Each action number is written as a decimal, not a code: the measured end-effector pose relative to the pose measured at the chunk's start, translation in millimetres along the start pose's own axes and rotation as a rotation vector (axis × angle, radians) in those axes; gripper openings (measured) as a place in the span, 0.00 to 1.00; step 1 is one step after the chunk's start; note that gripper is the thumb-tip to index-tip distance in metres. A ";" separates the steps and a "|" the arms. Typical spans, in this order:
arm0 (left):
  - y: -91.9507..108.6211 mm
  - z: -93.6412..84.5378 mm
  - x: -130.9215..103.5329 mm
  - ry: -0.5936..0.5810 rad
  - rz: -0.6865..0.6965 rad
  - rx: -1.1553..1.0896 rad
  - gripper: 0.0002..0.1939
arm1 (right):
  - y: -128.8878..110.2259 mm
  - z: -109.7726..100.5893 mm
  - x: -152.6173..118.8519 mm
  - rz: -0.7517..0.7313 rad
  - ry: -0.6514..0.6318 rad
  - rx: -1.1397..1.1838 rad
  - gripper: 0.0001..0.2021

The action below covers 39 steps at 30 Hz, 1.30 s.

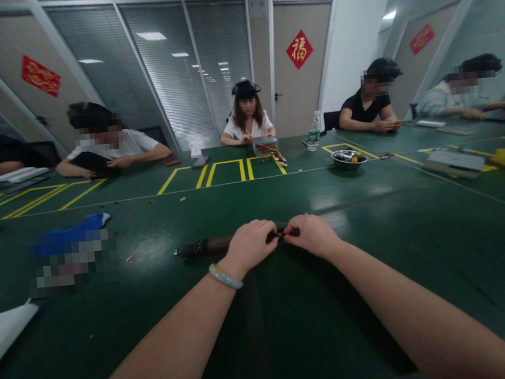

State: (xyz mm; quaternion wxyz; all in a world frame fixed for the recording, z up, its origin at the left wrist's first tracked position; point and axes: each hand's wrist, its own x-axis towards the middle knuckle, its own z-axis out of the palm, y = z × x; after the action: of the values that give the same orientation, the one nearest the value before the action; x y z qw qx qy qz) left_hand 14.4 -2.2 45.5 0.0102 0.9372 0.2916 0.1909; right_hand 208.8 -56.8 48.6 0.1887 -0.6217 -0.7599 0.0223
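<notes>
A long dark cylindrical tool (215, 245) with a narrow metal tip at its left end lies on the green table (157, 316). My left hand (251, 245), with a pale bangle (225, 276) at the wrist, rests over its right part, fingers closed on a small dark piece. Close beside it, my right hand (313, 235) pinches another small dark piece. A tiny brass-coloured bit (280, 234) shows between the fingertips of both hands. The fingers partly hide these pieces, so whether they are joined to the tool is unclear.
Several people sit across the table. At the far side are a grey box with wires (265, 145), a bottle (313, 132) and a metal bowl (349, 158). A blue packet (71, 235) lies left; a white object (6, 332) is at the near left edge.
</notes>
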 end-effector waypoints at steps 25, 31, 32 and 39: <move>-0.4 2.4 0.3 -0.005 -0.018 0.002 0.05 | -1.9 6.5 1.4 -0.019 0.020 -0.003 0.04; -0.1 5.4 0.4 -0.008 -0.030 0.011 0.05 | -1.9 9.7 3.7 -0.108 0.050 -0.071 0.03; 0.0 5.6 0.4 -0.005 -0.029 0.011 0.05 | -1.9 10.0 3.9 -0.119 0.058 -0.082 0.03; 1.3 4.0 -0.4 0.014 -0.054 0.005 0.08 | -3.6 8.7 4.1 -0.166 0.080 -0.146 0.04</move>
State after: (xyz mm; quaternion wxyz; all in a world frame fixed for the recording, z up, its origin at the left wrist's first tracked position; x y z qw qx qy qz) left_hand 16.2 -3.1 41.8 0.0107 0.9276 0.3174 0.1966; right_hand 202.1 -51.9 42.6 0.1745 -0.5690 -0.8002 -0.0735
